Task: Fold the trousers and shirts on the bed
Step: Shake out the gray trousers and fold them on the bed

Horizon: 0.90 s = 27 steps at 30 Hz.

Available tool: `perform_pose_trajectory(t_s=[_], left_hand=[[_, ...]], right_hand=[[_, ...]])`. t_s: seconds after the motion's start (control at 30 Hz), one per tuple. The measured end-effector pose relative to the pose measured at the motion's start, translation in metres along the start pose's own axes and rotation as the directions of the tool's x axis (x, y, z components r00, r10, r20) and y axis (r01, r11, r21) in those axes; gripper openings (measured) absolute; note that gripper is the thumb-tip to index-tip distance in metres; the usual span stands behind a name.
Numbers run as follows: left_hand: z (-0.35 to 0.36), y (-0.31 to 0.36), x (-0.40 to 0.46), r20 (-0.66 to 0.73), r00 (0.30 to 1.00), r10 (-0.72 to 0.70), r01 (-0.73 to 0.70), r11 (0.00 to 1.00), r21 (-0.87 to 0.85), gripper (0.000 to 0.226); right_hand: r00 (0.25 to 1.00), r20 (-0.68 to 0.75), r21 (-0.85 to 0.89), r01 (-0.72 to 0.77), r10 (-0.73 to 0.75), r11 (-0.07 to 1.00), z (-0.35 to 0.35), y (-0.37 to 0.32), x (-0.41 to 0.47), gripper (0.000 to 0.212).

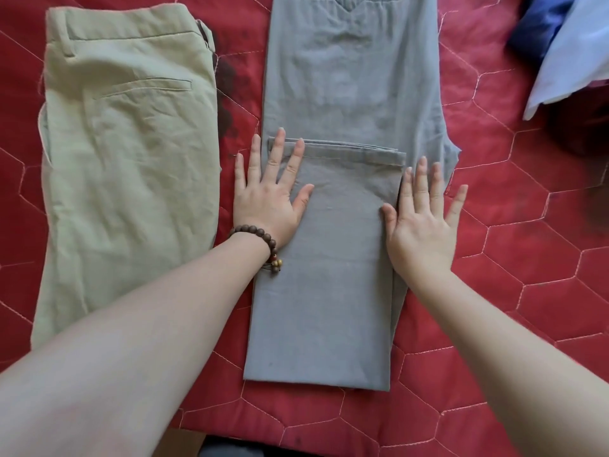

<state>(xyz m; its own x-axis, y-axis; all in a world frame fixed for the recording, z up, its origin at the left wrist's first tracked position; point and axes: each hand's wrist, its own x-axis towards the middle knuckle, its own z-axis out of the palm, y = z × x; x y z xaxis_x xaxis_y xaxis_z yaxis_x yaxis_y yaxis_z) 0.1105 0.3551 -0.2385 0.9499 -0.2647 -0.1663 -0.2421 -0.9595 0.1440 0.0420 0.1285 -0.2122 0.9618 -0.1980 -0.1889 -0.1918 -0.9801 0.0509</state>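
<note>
Both hands lie flat w/ fingers spread, gripping nothing: left hand (268, 196), wearing a bead bracelet (263, 240) at the wrist, presses the left edge of the grey trousers (329, 258), fingertips near the hem; right hand (423, 222) rests along the right edge, palm partly on the red quilted bedspread (527, 258). Grey trousers sit centre of bed, legs together, lower part already folded up so the hems lie across the thigh area, waistband at the far end. Beige trousers (128, 159) lie just to the left, apart from the grey pair, folded lengthwise w/ back pocket showing. Far right, a crumpled pile of blue & pale blue clothes (566, 51), prob. shirts, not yet folded. Step in hand looks like smoothing & squaring the first fold. Next move prob. calls for lifting the near folded end & bringing it up toward the waistband, keeping edges aligned so layers don't slip.
</note>
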Motion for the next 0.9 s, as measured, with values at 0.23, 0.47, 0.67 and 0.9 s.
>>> perform_pose_trajectory(t_s=[0.23, 0.47, 0.67, 0.9], left_hand=[[-0.001, -0.001, 0.002, 0.048, 0.998, -0.048, 0.048, 0.999, 0.015, 0.058], [-0.003, -0.002, 0.001, 0.012, 0.999, -0.048, 0.049, 0.995, -0.087, 0.057], [-0.001, 0.001, 0.0, -0.007, 0.998, -0.062, 0.062, 0.997, -0.045, 0.061], [-0.002, -0.001, 0.001, 0.008, 0.999, -0.044, 0.044, 0.999, -0.031, 0.062]], right_hand=[[0.937, -0.064, 0.38, 0.342, -0.344, 0.86, 0.0, -0.12, -0.028, 0.058], [0.955, 0.024, 0.071, 0.294, -0.296, 0.953, 0.013, -0.019, 0.014, 0.062], [0.946, -0.124, 0.095, 0.31, -0.298, 0.946, 0.008, -0.032, -0.006, 0.062], [0.896, -0.027, 0.111, 0.443, -0.443, 0.889, 0.006, -0.057, 0.044, 0.058]])
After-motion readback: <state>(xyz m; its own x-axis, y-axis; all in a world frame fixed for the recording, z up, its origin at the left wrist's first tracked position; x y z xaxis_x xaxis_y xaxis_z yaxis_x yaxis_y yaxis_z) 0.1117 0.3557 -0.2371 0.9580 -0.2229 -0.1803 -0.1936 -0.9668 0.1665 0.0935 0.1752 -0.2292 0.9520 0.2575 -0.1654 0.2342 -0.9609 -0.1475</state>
